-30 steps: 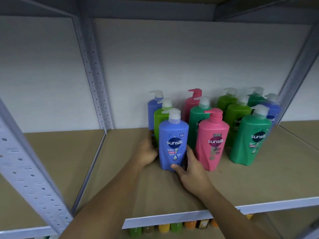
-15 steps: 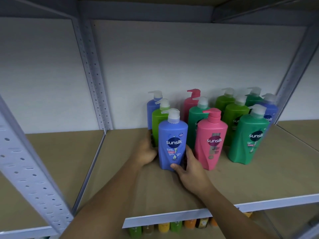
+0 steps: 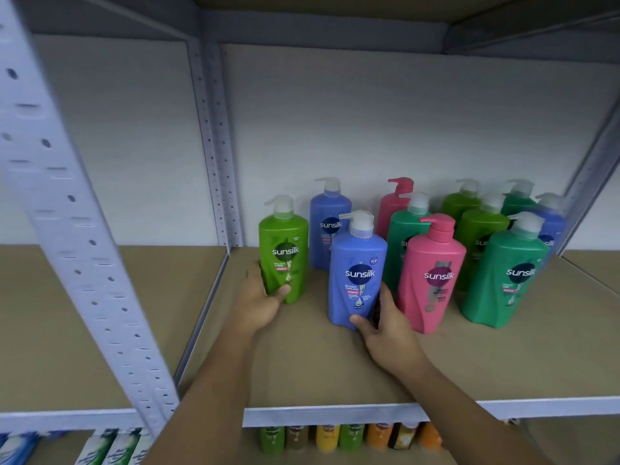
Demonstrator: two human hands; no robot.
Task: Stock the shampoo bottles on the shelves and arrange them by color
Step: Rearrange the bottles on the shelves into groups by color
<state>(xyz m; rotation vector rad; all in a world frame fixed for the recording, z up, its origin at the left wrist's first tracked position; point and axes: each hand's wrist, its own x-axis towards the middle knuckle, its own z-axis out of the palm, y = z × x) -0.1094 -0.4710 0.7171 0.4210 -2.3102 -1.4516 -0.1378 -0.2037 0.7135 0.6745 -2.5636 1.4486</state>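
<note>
1. Below the shelf's front rail [image 3: 335,416], a blurred row of small green, yellow and orange bottles [image 3: 327,437] stood on a lower level.
2. Two bare forearms reached over the brown shelf board [image 3: 302,364].
3. The right grip [image 3: 385,327] was clamped low on a blue shampoo bottle [image 3: 357,273], thumb across its front. The bottle stood upright at the front of the cluster.
4. The left grip [image 3: 261,297] was wrapped round the base of a light green shampoo bottle [image 3: 283,253], which stood upright to the left of the blue one and apart from it.
5. Just right of the blue bottle stood a pink bottle [image 3: 432,276], and farther right a dark green bottle [image 3: 506,273].
6. Behind them, near the white back wall [image 3: 369,112], more blue, pink, dark green and light green pump bottles [image 3: 479,229] stood packed close.
</note>
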